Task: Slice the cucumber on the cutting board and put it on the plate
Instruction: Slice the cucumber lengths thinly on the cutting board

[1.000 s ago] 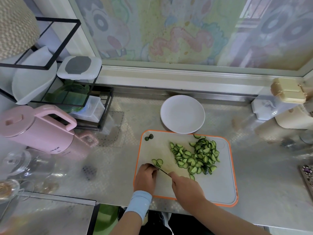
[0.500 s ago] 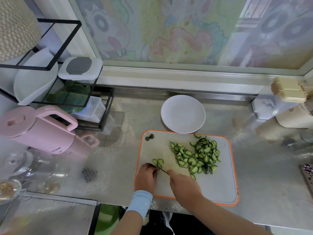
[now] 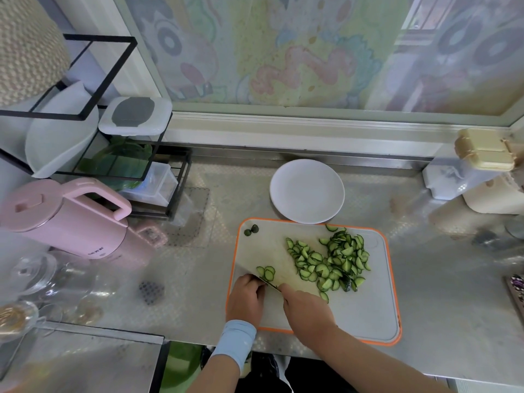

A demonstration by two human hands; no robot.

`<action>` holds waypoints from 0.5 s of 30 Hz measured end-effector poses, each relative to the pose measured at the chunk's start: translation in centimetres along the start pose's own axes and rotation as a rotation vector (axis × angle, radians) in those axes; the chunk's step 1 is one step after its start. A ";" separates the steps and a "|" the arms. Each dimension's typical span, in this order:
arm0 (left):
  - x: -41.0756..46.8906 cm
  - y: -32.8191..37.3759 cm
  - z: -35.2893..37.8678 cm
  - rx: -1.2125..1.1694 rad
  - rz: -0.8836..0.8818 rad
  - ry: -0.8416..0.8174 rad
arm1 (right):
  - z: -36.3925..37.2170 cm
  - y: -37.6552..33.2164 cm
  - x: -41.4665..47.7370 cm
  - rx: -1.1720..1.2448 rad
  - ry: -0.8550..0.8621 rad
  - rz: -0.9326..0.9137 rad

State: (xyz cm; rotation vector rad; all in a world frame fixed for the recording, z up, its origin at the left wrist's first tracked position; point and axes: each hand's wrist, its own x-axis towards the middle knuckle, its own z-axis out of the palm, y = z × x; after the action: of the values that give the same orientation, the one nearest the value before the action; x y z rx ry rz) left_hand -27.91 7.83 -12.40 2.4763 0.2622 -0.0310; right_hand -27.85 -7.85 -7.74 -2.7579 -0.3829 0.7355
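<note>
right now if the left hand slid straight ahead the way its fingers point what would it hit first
Most likely the few cucumber slices just beyond the left hand, with the knife blade beside them. Past those the cutting board looks bare; depth is hard to judge.

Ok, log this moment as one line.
slicing | right hand: knife | left hand: cucumber end | slices: cutting board | plate: bare

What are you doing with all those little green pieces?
A person is slicing cucumber on the cutting board. The right hand holds the knife, and the left hand steadies the last bit beside it. A big pile of cucumber slices sits on the board. The white plate behind the board holds no slices yet.
</note>
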 end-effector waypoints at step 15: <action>-0.1 -0.3 0.0 0.001 0.005 0.016 | -0.1 1.5 -1.8 0.029 0.034 -0.037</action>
State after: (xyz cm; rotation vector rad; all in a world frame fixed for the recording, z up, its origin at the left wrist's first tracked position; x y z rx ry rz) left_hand -28.03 8.02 -12.54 2.4785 0.2631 -0.0099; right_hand -28.98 -9.81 -7.30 -2.7247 -0.4117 0.6792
